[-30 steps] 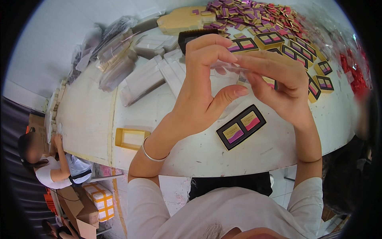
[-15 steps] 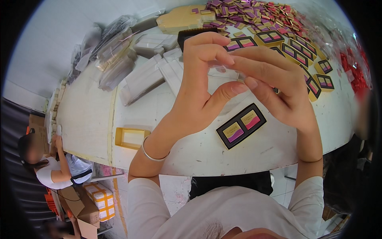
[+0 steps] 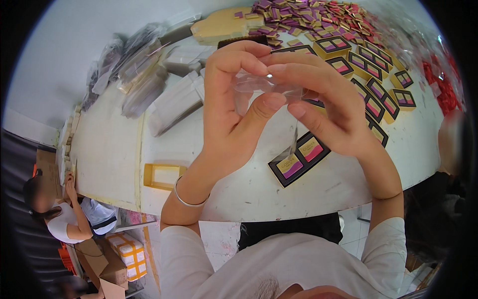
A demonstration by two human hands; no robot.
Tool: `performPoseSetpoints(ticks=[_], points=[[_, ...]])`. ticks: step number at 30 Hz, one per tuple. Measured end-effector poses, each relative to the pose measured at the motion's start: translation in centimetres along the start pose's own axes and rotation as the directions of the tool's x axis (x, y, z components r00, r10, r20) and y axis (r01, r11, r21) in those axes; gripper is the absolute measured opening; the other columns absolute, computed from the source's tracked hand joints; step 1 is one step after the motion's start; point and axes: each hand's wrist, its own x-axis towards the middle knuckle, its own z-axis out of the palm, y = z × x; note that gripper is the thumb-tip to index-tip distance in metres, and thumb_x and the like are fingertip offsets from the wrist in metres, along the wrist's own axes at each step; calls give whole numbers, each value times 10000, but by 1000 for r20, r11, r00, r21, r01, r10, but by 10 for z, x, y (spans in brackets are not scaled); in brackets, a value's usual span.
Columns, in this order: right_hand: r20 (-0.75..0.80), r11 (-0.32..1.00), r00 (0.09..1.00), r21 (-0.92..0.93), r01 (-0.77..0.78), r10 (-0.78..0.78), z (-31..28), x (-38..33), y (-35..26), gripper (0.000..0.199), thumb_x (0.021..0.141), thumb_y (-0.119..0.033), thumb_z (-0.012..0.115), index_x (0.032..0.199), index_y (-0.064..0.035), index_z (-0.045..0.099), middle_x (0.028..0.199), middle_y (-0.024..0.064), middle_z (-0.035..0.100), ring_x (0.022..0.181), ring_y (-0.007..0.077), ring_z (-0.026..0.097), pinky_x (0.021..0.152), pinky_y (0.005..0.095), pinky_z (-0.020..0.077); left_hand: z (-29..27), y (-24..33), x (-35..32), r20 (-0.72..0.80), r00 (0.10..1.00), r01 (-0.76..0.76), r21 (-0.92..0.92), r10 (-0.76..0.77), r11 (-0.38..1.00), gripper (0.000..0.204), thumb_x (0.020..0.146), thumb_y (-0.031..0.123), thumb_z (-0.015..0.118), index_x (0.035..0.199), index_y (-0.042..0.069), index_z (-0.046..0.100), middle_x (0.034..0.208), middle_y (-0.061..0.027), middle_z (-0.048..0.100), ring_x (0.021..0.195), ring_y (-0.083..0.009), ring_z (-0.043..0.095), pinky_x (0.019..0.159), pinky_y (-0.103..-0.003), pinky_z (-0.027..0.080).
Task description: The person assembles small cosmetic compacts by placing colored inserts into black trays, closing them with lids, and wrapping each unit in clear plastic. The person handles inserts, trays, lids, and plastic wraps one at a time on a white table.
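Note:
Both of my hands are raised over the white table and close round a clear plastic box or sleeve (image 3: 269, 85). My left hand (image 3: 226, 112) grips its left side, thumb in front and fingers curled behind. The right side is pinched in my right hand (image 3: 326, 102), fingertips near those of the left. A clear flap of plastic hangs below. Under it on the table lies a black two-cell tray (image 3: 300, 161) with two wrapped squares, one purple and gold, one pink and gold. An open gold box sleeve (image 3: 148, 175) sits near my left forearm.
Stacks of flat clear plastic (image 3: 172, 107) lie at the left. Filled gold boxes (image 3: 366, 65) stand at the right, below a heap of wrapped squares (image 3: 294, 20). Red packets (image 3: 440, 84) lie at the far right. A co-worker (image 3: 69, 214) sits at the left.
Both hands have moved slightly left with the clear plastic, which now shows more between them. A clear flap has come down over the tray's squares.

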Motion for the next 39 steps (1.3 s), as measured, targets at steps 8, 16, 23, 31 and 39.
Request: performPoseSetpoints(ticks=[8, 16, 23, 31, 39], points=[[-90, 977, 973, 10, -211, 211, -3, -4, -13, 293, 870, -51, 557, 1156, 15, 568, 1140, 120, 584, 1032, 215, 579, 895, 334, 464, -7, -7, -1, 188, 981, -106, 333, 44, 937, 433, 845, 61, 634, 1189, 84, 373, 1235, -147, 432, 1045, -203, 502, 863, -346, 421], [-1, 997, 999, -50, -54, 54, -11, 1, -5, 272, 781, 5, 624, 1051, 8, 654, 982, 117, 636, 817, 175, 565, 705, 260, 445, -9, -1, 2, 344, 938, -179, 410, 30, 894, 622, 794, 43, 670, 1293, 43, 298, 1296, -128, 374, 1160, -239, 436, 897, -370, 408], [-134, 992, 986, -66, -104, 95, 0, 0, -6, 234, 776, 60, 594, 1002, 39, 651, 903, 125, 654, 785, 197, 608, 675, 274, 471, -10, 0, 3, 382, 924, -196, 445, 12, 874, 665, 794, 100, 693, 1318, 41, 287, 1313, -113, 363, 1086, -214, 466, 855, -343, 417], [-74, 967, 997, -252, -32, 14, -2, -2, -8, 229, 767, 63, 591, 990, 60, 643, 907, 158, 648, 786, 204, 629, 655, 303, 497, -6, 11, 0, 344, 926, -10, 430, -153, 903, 647, 808, 139, 687, 1320, 57, 300, 1298, -97, 374, 1077, -202, 464, 838, -328, 411], [-54, 1000, 998, 8, -26, 27, 1, -1, 5, 230, 832, -47, 601, 1035, 51, 648, 1077, 151, 580, 881, 226, 598, 745, 303, 476, -8, 8, 0, 306, 942, 14, 366, -135, 931, 526, 828, 134, 670, 1239, 70, 348, 1269, -127, 388, 1135, -236, 440, 975, -374, 347]])
